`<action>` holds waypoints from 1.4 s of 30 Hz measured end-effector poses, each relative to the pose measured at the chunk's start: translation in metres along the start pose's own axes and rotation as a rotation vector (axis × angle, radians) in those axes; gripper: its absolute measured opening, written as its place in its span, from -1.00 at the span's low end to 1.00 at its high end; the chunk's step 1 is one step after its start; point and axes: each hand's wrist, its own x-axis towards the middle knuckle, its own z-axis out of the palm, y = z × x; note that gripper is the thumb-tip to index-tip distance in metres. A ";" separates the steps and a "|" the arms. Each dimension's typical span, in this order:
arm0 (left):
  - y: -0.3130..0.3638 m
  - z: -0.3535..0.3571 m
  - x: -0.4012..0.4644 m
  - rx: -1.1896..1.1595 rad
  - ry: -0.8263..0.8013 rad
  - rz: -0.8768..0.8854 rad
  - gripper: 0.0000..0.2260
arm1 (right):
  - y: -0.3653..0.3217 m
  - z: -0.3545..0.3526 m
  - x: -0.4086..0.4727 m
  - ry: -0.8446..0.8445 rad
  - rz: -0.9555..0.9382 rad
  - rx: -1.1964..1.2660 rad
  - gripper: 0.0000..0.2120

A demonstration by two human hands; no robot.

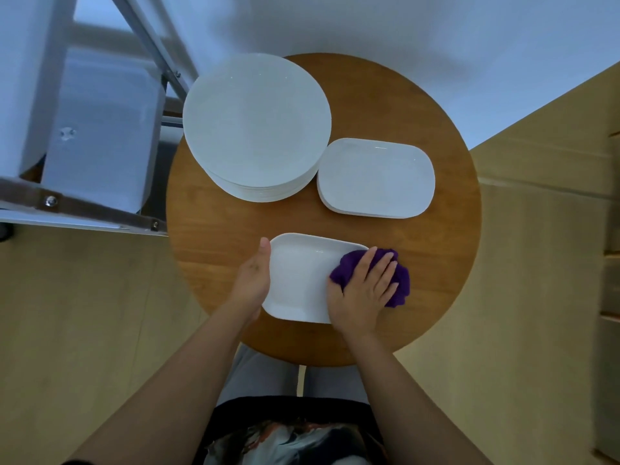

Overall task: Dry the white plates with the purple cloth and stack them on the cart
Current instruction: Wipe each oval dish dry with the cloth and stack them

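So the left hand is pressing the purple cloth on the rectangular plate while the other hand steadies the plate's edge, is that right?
Not quite: the sides are swapped. In the head view the right hand presses the purple cloth on the rectangular plate, while the left hand steadies the plate's edge.

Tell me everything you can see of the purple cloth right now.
The purple cloth is a deep violet, soft-looking fabric, bunched into a crumpled wad. It lies on the right end of the rectangular white plate, spilling onto the round wooden table. The right hand presses on it, fingers spread, hiding its middle.
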 end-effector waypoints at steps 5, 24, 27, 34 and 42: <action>-0.006 0.001 0.003 0.008 0.017 0.020 -0.41 | -0.020 0.019 0.004 0.082 0.007 -0.032 -0.25; -0.025 -0.024 -0.008 -0.279 -0.183 0.069 -0.45 | -0.050 0.013 -0.035 -0.302 -0.694 0.375 -0.32; -0.022 -0.026 -0.014 -0.351 -0.160 0.042 -0.45 | -0.052 -0.010 -0.038 -0.357 -0.762 0.341 -0.32; 0.019 -0.040 -0.042 -0.413 -0.192 -0.042 -0.33 | -0.061 -0.100 -0.044 -0.572 -0.926 0.177 -0.30; 0.065 -0.031 -0.110 -0.545 -0.119 0.127 -0.50 | -0.079 -0.132 -0.092 0.247 -0.645 -0.117 -0.31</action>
